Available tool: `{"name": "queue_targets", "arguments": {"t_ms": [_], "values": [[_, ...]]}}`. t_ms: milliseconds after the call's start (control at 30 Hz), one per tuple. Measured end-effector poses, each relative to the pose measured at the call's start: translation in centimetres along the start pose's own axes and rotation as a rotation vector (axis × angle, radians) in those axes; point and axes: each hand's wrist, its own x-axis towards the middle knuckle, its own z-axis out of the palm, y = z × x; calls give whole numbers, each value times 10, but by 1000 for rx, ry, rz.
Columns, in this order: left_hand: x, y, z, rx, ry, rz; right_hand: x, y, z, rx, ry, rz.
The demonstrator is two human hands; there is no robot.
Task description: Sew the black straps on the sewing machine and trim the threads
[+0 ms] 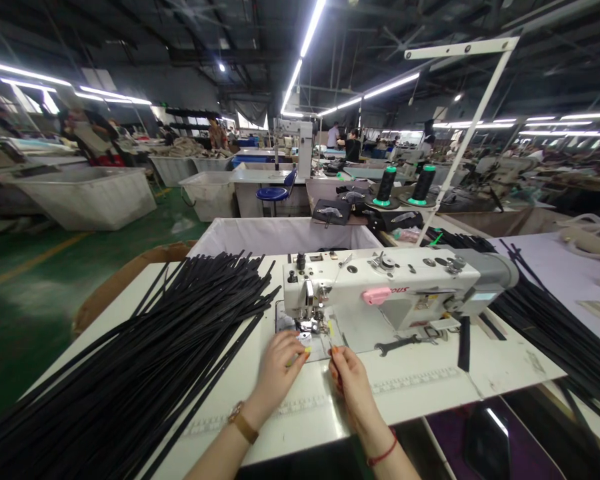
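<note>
A white sewing machine (350, 283) stands on the pale table (300, 427). Just in front of its needle area is my left hand (283, 360), fingers bent and close together near the presser foot (309, 326); what its fingertips hold, if anything, is too small to tell. To its right my right hand (347, 373) is closed in a pinch around something thin that I cannot make out, by a small yellow strip (331, 328). A large pile of long black strips (180, 347) covers the table's left side.
A wrench (397, 345) lies by the machine's base. More black strips (560, 333) spread at the right. Two black thread cones (386, 185) and a thread stand (473, 127) rise behind. Beyond the table are a white-lined bin (280, 233), a blue stool (273, 194) and several distant people.
</note>
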Motion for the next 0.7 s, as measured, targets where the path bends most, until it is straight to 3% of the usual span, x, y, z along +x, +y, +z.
{"name": "queue_targets", "arguments": {"t_ms": [100, 200, 300, 433, 700], "values": [[2, -6, -3, 15, -55, -20, 1, 0, -17, -239, 100, -167], [6, -21, -1, 11, -11, -173, 0, 3, -30, -438, 145, -263], [11, -39, 3, -9, 40, -298, -1, 7, -34, -582, 96, -265], [19, -56, 7, -15, 57, -350, -3, 11, -31, -748, 60, -250], [23, -60, 9, -139, 119, -459, -4, 9, -31, -815, 38, -253]]}}
